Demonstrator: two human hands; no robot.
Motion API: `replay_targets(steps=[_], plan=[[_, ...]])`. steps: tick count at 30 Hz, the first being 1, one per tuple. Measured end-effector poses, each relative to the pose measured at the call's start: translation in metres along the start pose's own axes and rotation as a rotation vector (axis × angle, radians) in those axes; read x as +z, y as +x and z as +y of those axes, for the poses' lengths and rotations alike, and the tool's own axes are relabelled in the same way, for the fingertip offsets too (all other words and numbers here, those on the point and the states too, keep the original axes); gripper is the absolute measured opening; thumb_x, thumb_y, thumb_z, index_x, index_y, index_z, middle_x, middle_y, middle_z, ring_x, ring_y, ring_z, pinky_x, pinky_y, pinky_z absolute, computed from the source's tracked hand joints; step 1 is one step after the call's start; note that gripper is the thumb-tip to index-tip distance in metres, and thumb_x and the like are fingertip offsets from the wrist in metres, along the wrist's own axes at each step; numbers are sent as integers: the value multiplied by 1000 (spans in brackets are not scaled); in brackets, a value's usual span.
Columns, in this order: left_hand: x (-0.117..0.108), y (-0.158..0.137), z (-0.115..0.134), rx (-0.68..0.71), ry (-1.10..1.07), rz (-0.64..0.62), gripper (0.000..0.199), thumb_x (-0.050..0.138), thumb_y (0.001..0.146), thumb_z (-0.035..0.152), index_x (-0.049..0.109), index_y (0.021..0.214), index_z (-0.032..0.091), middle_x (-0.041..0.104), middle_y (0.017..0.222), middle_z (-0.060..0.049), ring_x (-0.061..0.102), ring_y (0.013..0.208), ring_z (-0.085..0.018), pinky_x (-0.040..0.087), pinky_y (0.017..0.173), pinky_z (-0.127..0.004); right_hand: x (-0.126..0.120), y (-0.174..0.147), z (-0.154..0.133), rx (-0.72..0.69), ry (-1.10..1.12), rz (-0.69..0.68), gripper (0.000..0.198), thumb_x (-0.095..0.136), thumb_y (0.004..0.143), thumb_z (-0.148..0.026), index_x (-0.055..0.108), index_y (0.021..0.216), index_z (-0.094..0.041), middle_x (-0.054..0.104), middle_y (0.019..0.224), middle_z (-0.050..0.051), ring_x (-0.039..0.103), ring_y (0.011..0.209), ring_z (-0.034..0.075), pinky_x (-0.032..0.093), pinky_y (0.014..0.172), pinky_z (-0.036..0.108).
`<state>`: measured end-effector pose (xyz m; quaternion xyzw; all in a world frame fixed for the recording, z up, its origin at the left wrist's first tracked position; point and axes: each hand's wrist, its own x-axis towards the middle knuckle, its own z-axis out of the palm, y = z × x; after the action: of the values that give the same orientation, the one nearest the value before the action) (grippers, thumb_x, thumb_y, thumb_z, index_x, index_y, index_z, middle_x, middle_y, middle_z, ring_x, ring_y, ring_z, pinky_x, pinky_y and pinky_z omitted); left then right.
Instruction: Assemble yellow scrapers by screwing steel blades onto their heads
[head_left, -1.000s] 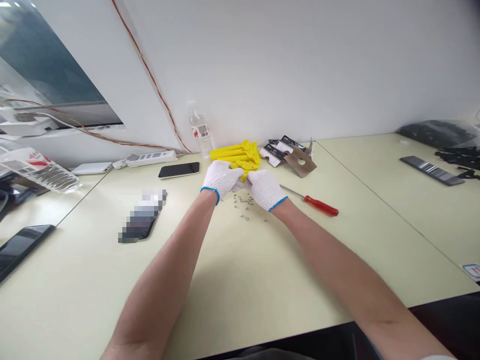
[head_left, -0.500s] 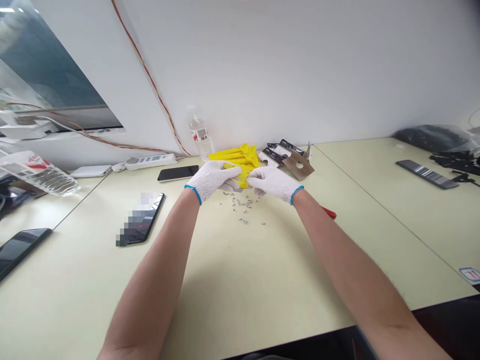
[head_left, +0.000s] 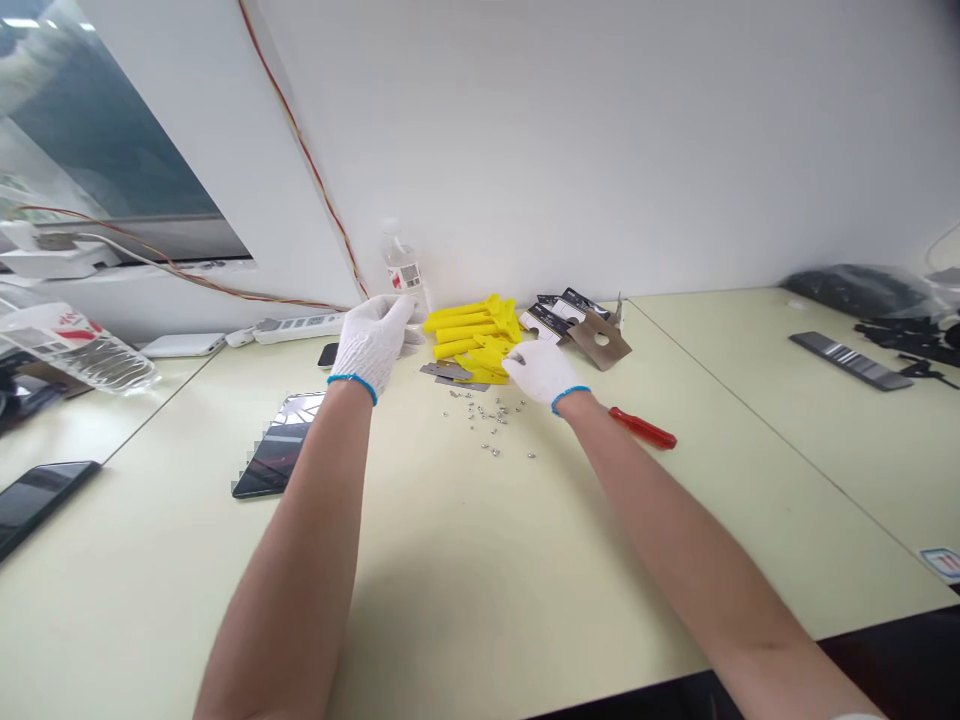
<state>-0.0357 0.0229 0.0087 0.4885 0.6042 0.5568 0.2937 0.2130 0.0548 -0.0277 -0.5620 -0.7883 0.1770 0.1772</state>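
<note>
My left hand (head_left: 373, 340), in a white knit glove with a blue cuff, is raised in front of the water bottle, its fingers stretched out and nothing visible in them. My right hand (head_left: 541, 372), gloved alike, has its fingers pinched at the edge of a yellow plastic plate (head_left: 487, 362) among similar plates. Behind these lie several yellow plastic handles (head_left: 466, 332) with widened ends. Flat grey metal blades (head_left: 448, 373) rest to the left of the plates. Small silver screws (head_left: 501, 415) are scattered in front of them on the table.
A red-handled tool (head_left: 643, 428) lies by my right forearm. Printed black-and-white cards and brown cardboard (head_left: 600, 340) sit behind my right hand. A clear water bottle (head_left: 405, 268) stands against the wall. Phones (head_left: 281, 445) and a power strip (head_left: 300, 327) are at left.
My left hand has let go of the yellow plate and moved left and up. My right hand has stayed near the plates, which now lie in the pile. The red-handled tool shows more fully.
</note>
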Motion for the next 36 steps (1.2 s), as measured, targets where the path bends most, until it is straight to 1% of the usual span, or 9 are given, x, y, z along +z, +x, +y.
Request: replay_targets(steps=[3, 6, 11, 19, 24, 27, 30, 33, 36], plan=[[-3, 2, -2, 8, -4, -27, 38, 68, 86, 57, 74, 107, 26, 78, 111, -7, 70, 77, -15, 58, 74, -33, 14, 6, -16, -41, -40, -33, 43, 63, 103, -41, 62, 133, -10, 61, 128, 12, 63, 113, 22, 57, 98, 40], [-3, 1, -1, 5, 5, -18, 34, 68, 85, 51, 74, 103, 23, 78, 108, -7, 70, 75, -14, 59, 74, -32, 18, 11, -21, -75, -88, -40, 42, 63, 104, -40, 62, 135, -11, 60, 130, 13, 63, 115, 22, 56, 99, 41], [0, -1, 6, -11, -8, 8, 31, 69, 83, 41, 75, 102, 17, 78, 105, -8, 70, 68, -13, 61, 66, -28, 13, 8, -13, -142, -175, -34, 34, 58, 107, -39, 64, 132, -17, 59, 134, 13, 61, 116, 19, 55, 102, 38], [2, -5, 11, 4, 22, -27, 30, 70, 82, 40, 77, 98, 16, 79, 103, -9, 71, 68, -14, 60, 61, -23, 14, -6, 0, -180, -292, 0, 42, 62, 104, -40, 61, 136, -12, 60, 131, 13, 62, 116, 21, 56, 100, 41], [2, -6, 13, 11, 65, -30, 30, 68, 82, 41, 77, 97, 15, 79, 104, -10, 73, 70, -16, 60, 59, -24, -23, -7, 33, -81, -354, 133, 33, 56, 106, -38, 70, 122, -12, 64, 125, 13, 62, 114, 24, 52, 101, 40], [2, -7, 14, 16, 69, -28, 30, 67, 84, 41, 77, 97, 15, 79, 105, -10, 73, 70, -16, 60, 60, -23, -48, -7, 62, 34, -408, 203, 30, 52, 103, -30, 77, 109, -17, 69, 113, 12, 63, 105, 25, 48, 91, 36], [2, -8, 14, 22, 65, -32, 31, 68, 84, 41, 77, 98, 16, 79, 106, -9, 72, 71, -15, 60, 61, -23, -63, -8, 89, 137, -464, 220, 27, 55, 98, -31, 78, 105, -20, 69, 108, 11, 62, 98, 24, 44, 82, 33], [1, -9, 13, 16, 69, -41, 33, 68, 85, 43, 78, 100, 16, 79, 107, -9, 72, 72, -15, 61, 63, -23, -69, -8, 110, 242, -498, 347, 34, 61, 93, -40, 76, 118, -21, 65, 115, 14, 59, 101, 27, 42, 83, 34], [1, -8, 11, -4, 70, -40, 36, 70, 84, 47, 78, 103, 17, 79, 107, -9, 73, 74, -16, 62, 66, -25, -72, -6, 131, 357, -523, 412, 63, 72, 83, -52, 67, 135, -18, 61, 126, 18, 57, 108, 31, 42, 86, 36]])
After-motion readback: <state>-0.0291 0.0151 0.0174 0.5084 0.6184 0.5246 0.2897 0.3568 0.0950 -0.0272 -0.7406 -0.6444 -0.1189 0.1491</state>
